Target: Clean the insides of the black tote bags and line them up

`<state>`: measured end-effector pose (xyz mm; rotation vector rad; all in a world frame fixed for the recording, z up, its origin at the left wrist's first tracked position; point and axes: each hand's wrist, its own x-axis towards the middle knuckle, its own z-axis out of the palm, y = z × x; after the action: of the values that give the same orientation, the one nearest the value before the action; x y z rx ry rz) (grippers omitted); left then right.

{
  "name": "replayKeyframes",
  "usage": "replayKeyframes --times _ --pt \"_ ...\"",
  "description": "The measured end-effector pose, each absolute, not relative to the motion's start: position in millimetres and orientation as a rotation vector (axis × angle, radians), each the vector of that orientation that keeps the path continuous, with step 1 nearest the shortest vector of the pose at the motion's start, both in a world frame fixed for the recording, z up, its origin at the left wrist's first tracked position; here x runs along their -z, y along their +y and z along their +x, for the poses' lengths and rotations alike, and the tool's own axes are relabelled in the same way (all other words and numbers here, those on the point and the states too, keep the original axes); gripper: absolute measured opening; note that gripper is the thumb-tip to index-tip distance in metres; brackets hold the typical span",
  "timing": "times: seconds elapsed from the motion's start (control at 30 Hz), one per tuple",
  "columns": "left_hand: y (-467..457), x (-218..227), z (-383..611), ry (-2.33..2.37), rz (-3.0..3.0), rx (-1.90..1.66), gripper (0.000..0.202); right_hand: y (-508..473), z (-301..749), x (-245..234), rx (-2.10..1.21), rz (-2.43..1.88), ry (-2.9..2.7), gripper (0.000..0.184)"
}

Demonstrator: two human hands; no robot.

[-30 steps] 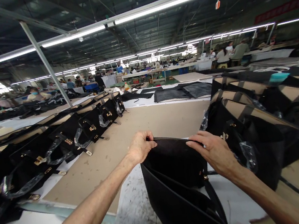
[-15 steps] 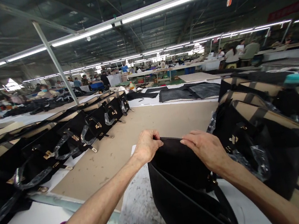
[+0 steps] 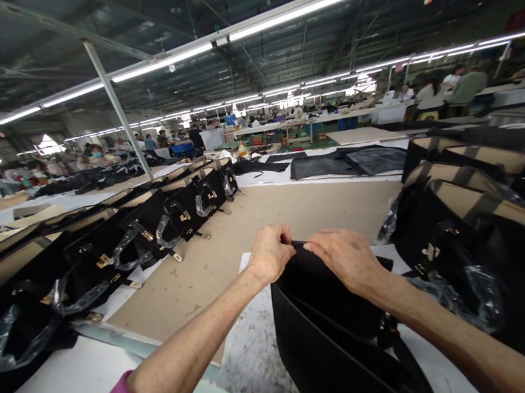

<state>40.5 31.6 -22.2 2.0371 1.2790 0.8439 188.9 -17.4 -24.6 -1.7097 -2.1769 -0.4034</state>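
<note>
A black handbag (image 3: pixel 313 343) stands open-topped in front of me at the table's near edge, its dark inside showing. My left hand (image 3: pixel 272 253) pinches the far end of its top edge, thumb and fingers closed on it. Just to the right, my right hand (image 3: pixel 347 259) grips the same edge between thumb and fingers. Only a small gap separates the two hands. Below my right forearm, a strap with gold-coloured metal fittings hangs on the bag's right side. The bag's lower part runs out of the picture.
Black handbags with plastic-wrapped handles (image 3: pixel 119 249) line the left side; more bags (image 3: pixel 475 247) crowd the right. A beige board (image 3: pixel 218 231) covers the table, with a stained white sheet (image 3: pixel 250 354) nearer. Dark flat pieces (image 3: pixel 322 164) lie beyond. People work at far tables.
My right hand has slid left along the bag's top edge, closer to my left hand. The whole view has shifted slightly, so things appear further right.
</note>
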Motion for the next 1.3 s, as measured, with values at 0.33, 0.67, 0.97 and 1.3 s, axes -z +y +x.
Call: replayKeyframes --times 0.33,0.67,0.97,1.3 --pt "37 25 22 1.224 2.051 -0.762 0.022 -15 192 23 0.235 -1.703 -2.178 0.028" --pt "35 9 20 1.267 2.427 -0.578 0.011 -15 191 25 0.288 -1.691 -2.196 0.029" --pt "40 0 24 1.289 2.543 -0.482 0.016 -14 191 29 0.305 -1.697 -2.182 0.030" --pt "38 -5 27 1.237 2.849 -0.268 0.024 -17 184 24 0.422 -1.763 -2.200 0.031"
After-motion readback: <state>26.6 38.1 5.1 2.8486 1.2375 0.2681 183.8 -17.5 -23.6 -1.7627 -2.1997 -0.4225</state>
